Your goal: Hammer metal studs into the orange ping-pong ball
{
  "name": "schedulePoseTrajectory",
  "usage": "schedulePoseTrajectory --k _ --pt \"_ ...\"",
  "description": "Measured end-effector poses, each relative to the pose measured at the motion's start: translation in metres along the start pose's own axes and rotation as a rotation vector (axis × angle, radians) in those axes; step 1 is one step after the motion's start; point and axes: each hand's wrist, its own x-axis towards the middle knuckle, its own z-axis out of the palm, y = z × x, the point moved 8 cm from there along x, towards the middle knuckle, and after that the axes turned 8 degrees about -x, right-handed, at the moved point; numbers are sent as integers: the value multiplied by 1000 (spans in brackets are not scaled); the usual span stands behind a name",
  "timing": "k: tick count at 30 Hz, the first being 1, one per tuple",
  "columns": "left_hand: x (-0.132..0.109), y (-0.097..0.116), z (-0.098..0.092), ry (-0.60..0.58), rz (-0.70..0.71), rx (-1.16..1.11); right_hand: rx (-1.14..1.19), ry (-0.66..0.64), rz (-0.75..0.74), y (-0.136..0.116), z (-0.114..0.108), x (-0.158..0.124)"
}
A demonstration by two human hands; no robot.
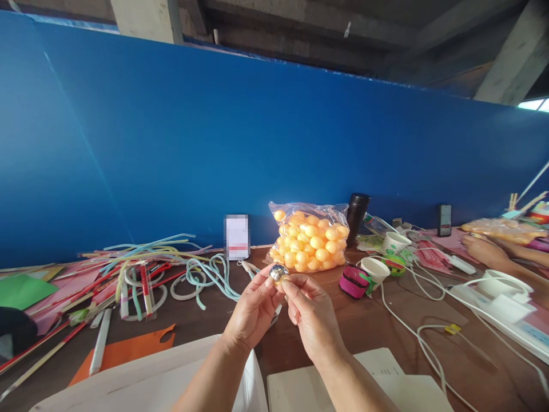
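Note:
Between the fingertips of both hands is a small shiny silver ball (279,272), held up over the brown table. My left hand (256,304) pinches it from the left side. From the right, my right hand (309,307) grips its lower edge with thumb and fingers, where the ball's underside looks yellowish. Directly behind the hands stands a clear plastic bag of orange balls (309,243). Below my wrists lie a white tray (171,366) and an open notebook (300,389).
Left are a heap of tubes and sticks (146,274) and orange paper (128,352). Right are a black bottle (357,220), a paper cup (375,269), a pink pouch (354,281), cables and a power strip (506,323). Another person's hand (484,252) is far right.

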Motion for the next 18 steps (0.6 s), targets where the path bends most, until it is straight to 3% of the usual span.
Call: schedulePoseTrajectory --k 18 --pt "0 1 0 1 8 21 23 -43 11 9 -2 5"
